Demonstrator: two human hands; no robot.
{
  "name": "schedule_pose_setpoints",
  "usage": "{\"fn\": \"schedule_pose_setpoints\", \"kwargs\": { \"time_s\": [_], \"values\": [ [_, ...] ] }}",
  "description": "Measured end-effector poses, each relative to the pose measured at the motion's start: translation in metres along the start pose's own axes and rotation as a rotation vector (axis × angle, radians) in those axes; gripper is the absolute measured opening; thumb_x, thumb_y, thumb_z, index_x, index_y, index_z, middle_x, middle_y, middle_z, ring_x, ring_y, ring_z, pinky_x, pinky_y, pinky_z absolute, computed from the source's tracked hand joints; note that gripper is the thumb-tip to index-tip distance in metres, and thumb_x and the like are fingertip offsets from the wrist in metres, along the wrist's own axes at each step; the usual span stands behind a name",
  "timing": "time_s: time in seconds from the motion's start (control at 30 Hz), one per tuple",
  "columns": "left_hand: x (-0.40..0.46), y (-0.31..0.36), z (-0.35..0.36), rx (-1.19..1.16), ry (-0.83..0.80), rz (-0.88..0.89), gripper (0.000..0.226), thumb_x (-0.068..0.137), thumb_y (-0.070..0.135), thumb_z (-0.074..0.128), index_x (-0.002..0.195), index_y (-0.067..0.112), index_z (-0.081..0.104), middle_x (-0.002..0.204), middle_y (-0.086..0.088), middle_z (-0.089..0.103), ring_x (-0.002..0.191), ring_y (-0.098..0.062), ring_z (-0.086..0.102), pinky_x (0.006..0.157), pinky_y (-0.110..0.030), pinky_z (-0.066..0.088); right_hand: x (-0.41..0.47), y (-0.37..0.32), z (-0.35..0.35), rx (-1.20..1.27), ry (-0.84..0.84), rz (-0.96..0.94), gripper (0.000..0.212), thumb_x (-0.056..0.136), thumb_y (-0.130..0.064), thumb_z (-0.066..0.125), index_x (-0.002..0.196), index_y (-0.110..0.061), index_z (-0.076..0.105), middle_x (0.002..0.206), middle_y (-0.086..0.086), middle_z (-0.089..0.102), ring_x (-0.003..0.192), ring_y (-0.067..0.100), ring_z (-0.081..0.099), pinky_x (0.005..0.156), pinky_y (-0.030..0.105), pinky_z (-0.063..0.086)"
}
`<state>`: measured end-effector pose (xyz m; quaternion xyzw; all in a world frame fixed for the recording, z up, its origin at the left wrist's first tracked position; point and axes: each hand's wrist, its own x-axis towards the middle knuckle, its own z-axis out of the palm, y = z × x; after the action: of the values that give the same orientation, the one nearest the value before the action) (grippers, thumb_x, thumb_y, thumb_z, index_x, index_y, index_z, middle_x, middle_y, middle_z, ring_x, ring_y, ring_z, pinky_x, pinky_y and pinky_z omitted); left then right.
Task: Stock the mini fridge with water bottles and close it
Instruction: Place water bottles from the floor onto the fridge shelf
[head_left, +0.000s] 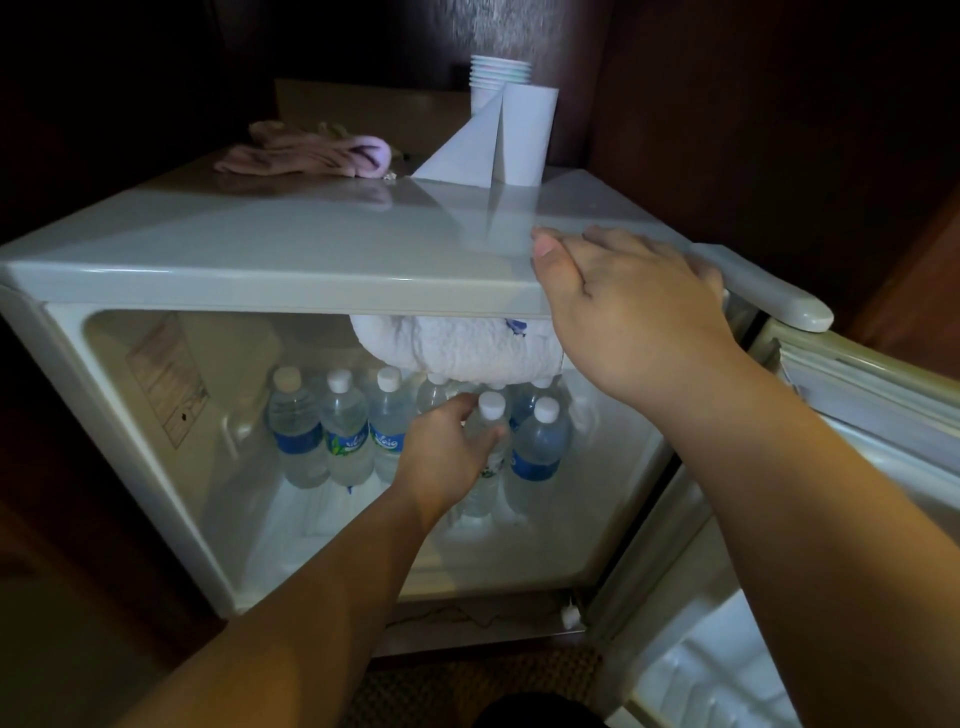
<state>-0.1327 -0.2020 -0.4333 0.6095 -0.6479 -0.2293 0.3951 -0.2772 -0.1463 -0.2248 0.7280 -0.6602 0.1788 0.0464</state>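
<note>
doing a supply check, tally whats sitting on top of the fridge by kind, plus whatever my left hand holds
stack of paper cups: 1
paper towel roll: 1
pink cloth: 1
water bottle held by the left hand: 1
total: 4

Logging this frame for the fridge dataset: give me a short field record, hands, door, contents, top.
left hand: grips water bottle inside mini fridge
right hand: rests flat on fridge top front edge
door: open, swung right
contents: upright capped bottles, frosted freezer box above
on top: paper towel roll, cup stack, pink cloth
</note>
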Motion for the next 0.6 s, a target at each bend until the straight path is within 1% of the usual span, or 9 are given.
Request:
{"fn": "schedule_pose_setpoints", "kwargs": {
  "time_s": [0.17,0.27,0.33,0.43,0.47,0.5,0.53,0.6],
  "values": [
    [0.000,0.003,0.004,-0.042,0.034,0.011,0.041,0.094,0.040,0.070,0.132,0.025,0.066,0.123,0.004,0.072,0.115,-0.016,0.065,0.086,-0.021,0.043,-0.002,0.000,0.001,-0.061,-0.003,-0.030,0.052,0.107,-0.049,0.021,0.158,-0.042,0.029,0.165,0.004,0.033,0.151,0.035,0.026,0.118,0.061,0.016],
    [0.002,0.001,0.006,-0.045,0.036,-0.009,0.041,0.094,0.041,0.069,0.131,0.024,0.066,0.124,0.003,0.072,0.115,-0.016,0.065,0.087,-0.022,0.044,-0.001,0.000,0.002,-0.034,0.010,-0.010,0.051,0.108,-0.050,0.018,0.157,-0.044,0.031,0.165,0.002,0.034,0.151,0.033,0.027,0.118,0.059,0.016],
    [0.003,0.000,0.006,-0.063,0.024,-0.021,0.046,0.093,0.044,0.071,0.134,0.024,0.064,0.126,0.002,0.071,0.118,-0.016,0.064,0.089,-0.024,0.046,-0.001,0.000,0.002,-0.026,0.019,-0.001,0.051,0.108,-0.051,0.017,0.157,-0.044,0.031,0.165,0.001,0.034,0.151,0.032,0.027,0.118,0.058,0.016],
    [-0.005,-0.001,-0.003,-0.114,-0.048,-0.081,0.064,0.089,0.047,0.075,0.144,0.023,0.054,0.131,0.001,0.067,0.123,-0.014,0.061,0.091,-0.024,0.045,-0.003,-0.001,0.001,-0.022,0.022,0.001,0.051,0.107,-0.052,0.018,0.156,-0.044,0.031,0.165,-0.001,0.034,0.151,0.031,0.027,0.118,0.057,0.017],
    [-0.013,-0.001,-0.009,-0.095,-0.061,-0.092,0.066,0.088,0.050,0.075,0.145,0.024,0.053,0.131,0.003,0.066,0.122,-0.013,0.061,0.092,-0.024,0.045,-0.003,0.000,0.001,-0.022,0.022,0.004,0.051,0.107,-0.052,0.019,0.156,-0.045,0.031,0.165,-0.001,0.034,0.151,0.030,0.027,0.118,0.057,0.017],
    [-0.022,-0.002,-0.017,-0.044,-0.041,-0.079,0.063,0.088,0.053,0.073,0.142,0.025,0.056,0.130,0.006,0.067,0.120,-0.012,0.062,0.091,-0.025,0.047,-0.003,0.000,0.001,-0.024,0.025,0.003,0.051,0.107,-0.052,0.019,0.157,-0.045,0.031,0.165,-0.002,0.034,0.152,0.029,0.027,0.118,0.057,0.017],
    [-0.033,-0.001,-0.026,0.022,0.016,-0.033,0.055,0.089,0.055,0.071,0.135,0.027,0.061,0.124,0.008,0.068,0.113,-0.011,0.064,0.089,-0.027,0.051,-0.003,-0.001,0.002,-0.018,0.028,0.004,0.052,0.107,-0.053,0.019,0.156,-0.045,0.031,0.165,-0.002,0.034,0.152,0.029,0.027,0.118,0.056,0.017],
    [-0.057,0.004,-0.054,0.129,0.222,0.163,0.030,0.092,0.048,0.071,0.113,0.026,0.074,0.102,0.012,0.072,0.093,-0.008,0.064,0.079,-0.033,0.056,-0.003,-0.001,0.002,0.021,0.036,0.024,0.052,0.106,-0.054,0.017,0.155,-0.047,0.033,0.165,-0.005,0.034,0.152,0.027,0.028,0.118,0.055,0.015]
  ]
}}
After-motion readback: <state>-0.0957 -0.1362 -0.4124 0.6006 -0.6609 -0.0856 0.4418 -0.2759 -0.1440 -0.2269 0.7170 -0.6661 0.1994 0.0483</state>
